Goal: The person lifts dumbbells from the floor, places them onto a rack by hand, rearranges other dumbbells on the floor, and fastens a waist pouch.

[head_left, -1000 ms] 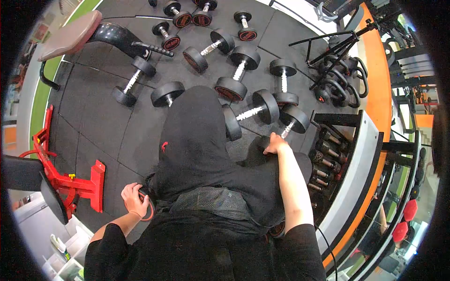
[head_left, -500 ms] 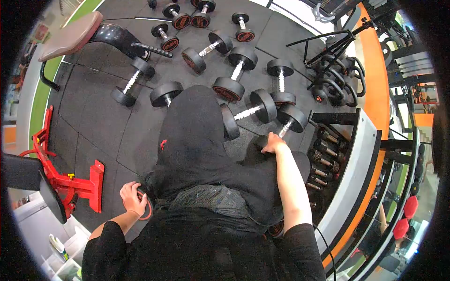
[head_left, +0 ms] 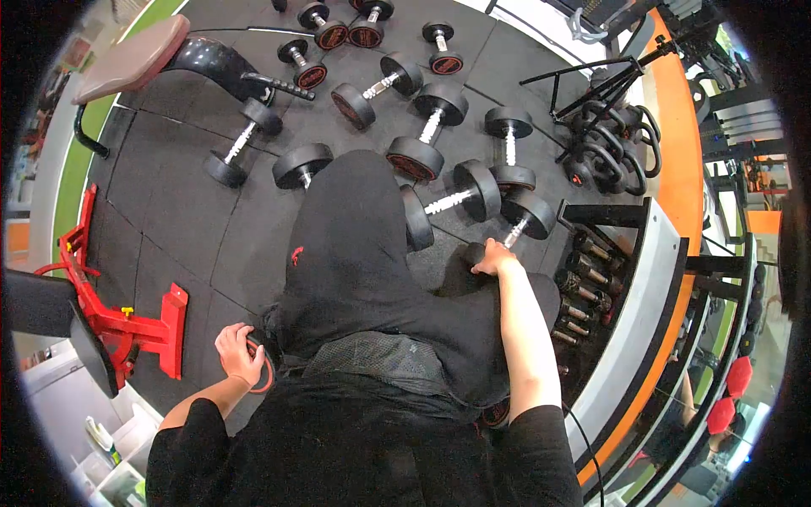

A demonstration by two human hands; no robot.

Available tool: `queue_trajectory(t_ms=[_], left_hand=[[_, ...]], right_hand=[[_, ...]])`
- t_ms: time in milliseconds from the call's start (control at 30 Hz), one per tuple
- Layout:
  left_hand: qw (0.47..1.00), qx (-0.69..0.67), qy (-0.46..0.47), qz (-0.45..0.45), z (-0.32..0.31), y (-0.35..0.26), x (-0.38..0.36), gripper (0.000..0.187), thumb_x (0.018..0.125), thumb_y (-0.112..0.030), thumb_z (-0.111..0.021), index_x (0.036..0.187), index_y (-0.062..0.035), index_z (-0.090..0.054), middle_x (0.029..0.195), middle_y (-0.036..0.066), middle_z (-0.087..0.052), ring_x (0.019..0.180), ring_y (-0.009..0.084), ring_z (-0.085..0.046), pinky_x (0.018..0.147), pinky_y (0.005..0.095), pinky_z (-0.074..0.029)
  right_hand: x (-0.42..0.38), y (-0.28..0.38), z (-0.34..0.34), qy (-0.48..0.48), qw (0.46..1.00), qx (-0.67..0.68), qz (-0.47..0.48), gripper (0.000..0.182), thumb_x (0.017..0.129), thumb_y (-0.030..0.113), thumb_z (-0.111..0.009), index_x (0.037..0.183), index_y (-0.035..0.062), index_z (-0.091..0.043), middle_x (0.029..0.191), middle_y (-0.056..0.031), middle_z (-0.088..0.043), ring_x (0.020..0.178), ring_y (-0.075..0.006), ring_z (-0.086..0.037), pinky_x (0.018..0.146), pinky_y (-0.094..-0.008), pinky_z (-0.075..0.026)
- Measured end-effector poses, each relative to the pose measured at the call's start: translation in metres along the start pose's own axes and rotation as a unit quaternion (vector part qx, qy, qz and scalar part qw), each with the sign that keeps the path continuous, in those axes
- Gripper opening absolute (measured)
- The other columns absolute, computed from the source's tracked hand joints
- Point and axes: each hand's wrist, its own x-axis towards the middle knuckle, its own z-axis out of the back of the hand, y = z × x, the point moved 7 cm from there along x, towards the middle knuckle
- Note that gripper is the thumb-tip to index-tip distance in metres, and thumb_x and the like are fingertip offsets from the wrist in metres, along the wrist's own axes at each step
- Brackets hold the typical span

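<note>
My right hand (head_left: 498, 258) is curled over the near end of a black dumbbell (head_left: 529, 213) with a silver handle, on the floor beside my right knee. Its far head and part of the handle stick out past my fingers. At my left hip, my left hand (head_left: 241, 353) bends its fingers over a round black weight with a red ring (head_left: 270, 376), apparently a dumbbell's end; my leg and hand hide most of it. Just ahead of my right hand lies another dumbbell (head_left: 448, 203), partly behind my knee.
Several dumbbells (head_left: 429, 131) are scattered over the black mat floor (head_left: 173, 228). Kettlebells (head_left: 596, 160) stand at the right, near a rack (head_left: 650, 279) with small dumbbells (head_left: 583, 283). A red metal frame (head_left: 173, 329) and a padded bench (head_left: 135, 55) are on the left.
The view has shifted very slightly. Both hands stay on the same weights, and no dumbbell has visibly moved.
</note>
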Motion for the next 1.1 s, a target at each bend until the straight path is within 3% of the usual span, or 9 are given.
queue_trajectory(t_ms=[400,600,667,900,1100], left_hand=[[1.0,-0.001,0.002,-0.002,-0.0032,0.0029,-0.0014,0.052,0.071,-0.025,-0.074,0.117,-0.0107,-0.056,0.124,0.015,-0.055,0.123,0.0382,-0.047,0.106,0.052,-0.032],[1.0,-0.008,0.022,0.013,-0.0024,0.0016,-0.0003,0.051,0.072,-0.02,-0.072,0.119,-0.01,-0.056,0.127,0.015,-0.055,0.127,0.0388,-0.046,0.109,0.0518,-0.03],[1.0,0.004,0.004,0.0,-0.0017,0.0011,-0.0003,0.051,0.071,-0.026,-0.073,0.118,-0.0105,-0.057,0.124,0.015,-0.055,0.123,0.0392,-0.047,0.107,0.0535,-0.031],[1.0,-0.003,0.012,0.001,-0.003,0.0027,-0.0008,0.053,0.071,-0.021,-0.073,0.12,-0.0103,-0.056,0.128,0.015,-0.055,0.127,0.0385,-0.046,0.109,0.0523,-0.029],[1.0,0.002,0.0,-0.003,-0.0018,0.0023,-0.0001,0.053,0.071,-0.028,-0.072,0.118,-0.0099,-0.056,0.123,0.015,-0.055,0.122,0.0388,-0.048,0.106,0.0531,-0.031]], right_hand=[[0.0016,-0.0008,-0.0001,-0.007,1.0,0.001,0.008,0.098,0.068,0.049,-0.089,0.141,0.0047,-0.042,0.146,-0.0187,-0.053,0.134,-0.0348,-0.054,0.11,-0.0514,-0.043],[-0.0032,0.0005,0.0026,-0.009,1.0,0.015,0.009,0.096,0.069,0.047,-0.089,0.142,0.0048,-0.042,0.146,-0.0189,-0.052,0.133,-0.0354,-0.054,0.11,-0.0514,-0.043],[-0.0035,0.0007,0.002,-0.007,1.0,0.013,0.007,0.096,0.069,0.047,-0.089,0.142,0.0049,-0.042,0.146,-0.0189,-0.052,0.133,-0.0356,-0.054,0.11,-0.0514,-0.043],[0.0014,-0.0003,-0.0005,-0.01,1.0,0.01,0.011,0.097,0.069,0.047,-0.088,0.143,0.005,-0.041,0.146,-0.0182,-0.052,0.133,-0.0356,-0.055,0.111,-0.0512,-0.043],[0.0031,-0.0005,-0.0013,-0.013,1.0,0.004,0.011,0.097,0.069,0.048,-0.088,0.142,0.0051,-0.042,0.145,-0.0184,-0.053,0.133,-0.0354,-0.055,0.11,-0.0511,-0.043]])
